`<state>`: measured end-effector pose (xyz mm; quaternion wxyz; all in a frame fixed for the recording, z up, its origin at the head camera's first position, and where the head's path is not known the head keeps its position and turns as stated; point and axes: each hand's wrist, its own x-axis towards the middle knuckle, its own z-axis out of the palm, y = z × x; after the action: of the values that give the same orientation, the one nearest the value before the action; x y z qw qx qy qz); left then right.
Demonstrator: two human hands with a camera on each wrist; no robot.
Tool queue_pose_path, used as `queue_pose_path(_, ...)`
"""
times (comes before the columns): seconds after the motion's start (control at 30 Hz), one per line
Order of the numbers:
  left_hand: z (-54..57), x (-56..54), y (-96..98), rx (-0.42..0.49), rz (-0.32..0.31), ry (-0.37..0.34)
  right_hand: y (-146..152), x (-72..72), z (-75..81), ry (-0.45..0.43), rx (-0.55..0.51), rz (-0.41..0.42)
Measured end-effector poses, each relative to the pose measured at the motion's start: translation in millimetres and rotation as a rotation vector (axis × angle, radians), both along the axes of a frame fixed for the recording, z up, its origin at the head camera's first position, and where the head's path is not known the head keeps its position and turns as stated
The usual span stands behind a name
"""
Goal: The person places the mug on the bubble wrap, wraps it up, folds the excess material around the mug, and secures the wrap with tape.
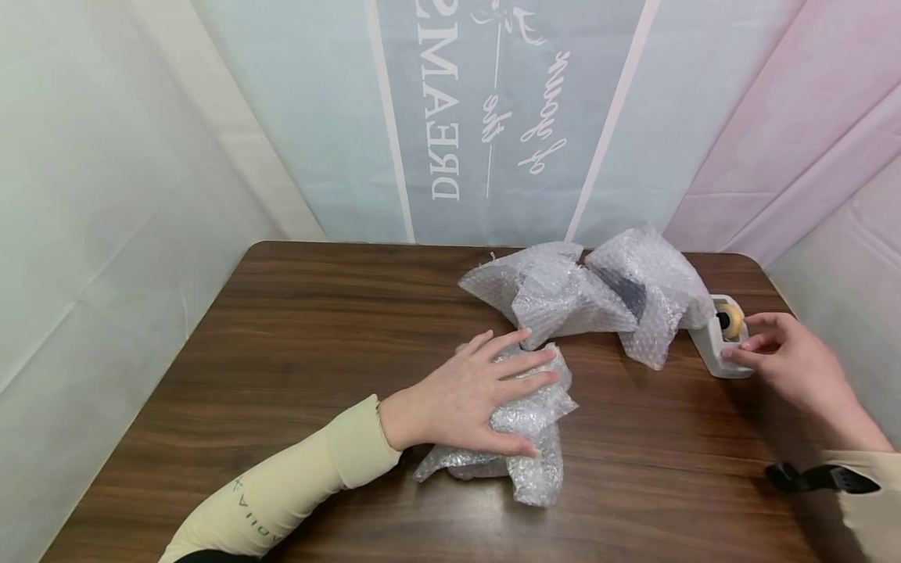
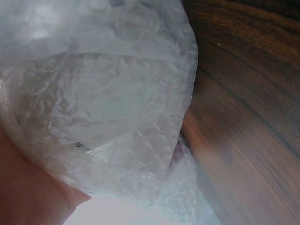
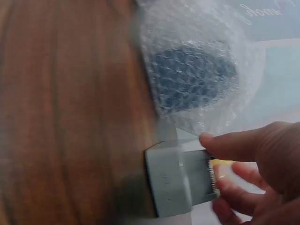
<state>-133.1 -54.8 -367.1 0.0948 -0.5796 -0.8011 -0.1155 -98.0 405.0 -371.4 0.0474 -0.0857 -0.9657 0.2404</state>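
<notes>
A crumpled bubble-wrapped bundle (image 1: 535, 422) lies on the table in front of me. My left hand (image 1: 475, 391) rests on top of it with fingers spread. In the left wrist view, bubble wrap (image 2: 108, 103) fills much of the picture beside part of that hand (image 2: 33, 187). At the right, my right hand (image 1: 802, 360) is at the white tape dispenser (image 1: 718, 352), which carries a yellowish tape roll (image 1: 734, 320). Its fingertips are at the serrated cutter (image 3: 213, 176), thumb apart from the other fingers. Whether they touch the tape end is unclear.
Two more bubble-wrapped bundles stand farther back: one whitish (image 1: 549, 289), one with a dark item (image 1: 622, 289) showing through, close to the dispenser. The brown wooden table (image 1: 317, 328) meets hanging cloth (image 1: 493, 219) behind and at both sides.
</notes>
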Motion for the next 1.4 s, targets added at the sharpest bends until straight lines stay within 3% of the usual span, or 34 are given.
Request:
queue_pose_path(0.1,0.1,0.1,0.4,-0.008,0.001,-0.004,-4.1,5.1,-2.8,0.073,0.007,-0.048)
queue_pose_path(0.27,0.6,-0.7,0.4,0.007,-0.006,0.010,-3.7,14.8,1.6,0.159,-0.127,-0.206)
queue_pose_path(0.4,0.6,-1.8,0.0,0.012,-0.006,0.016,2.9,21.3,12.6,0.135,-0.245,-0.259)
queue_pose_path(0.47,0.5,-2.0,-0.1,0.008,-0.005,0.011,5.9,24.3,16.3,0.089,-0.245,-0.242)
queue_pose_path(0.67,0.4,-1.4,-0.4,-0.005,0.002,0.003,15.5,33.2,16.8,-0.055,-0.073,-0.162)
queue_pose_path(0.87,0.7,-0.4,-0.1,-0.031,0.005,-0.014,28.8,34.4,5.6,-0.197,-0.187,-0.044)
queue_pose_path(1.1,-0.1,-0.2,0.4,-0.008,-0.004,0.006,29.6,26.6,-7.0,-0.305,-0.125,0.064)
queue_pose_path(1.3,0.3,-0.6,1.2,0.000,-0.013,0.012,17.9,26.6,-12.6,-0.414,-0.144,0.170)
queue_pose_path(1.4,1.2,-0.1,0.7,-0.022,-0.002,0.000,1.3,29.5,-7.6,-0.387,-0.243,0.265)
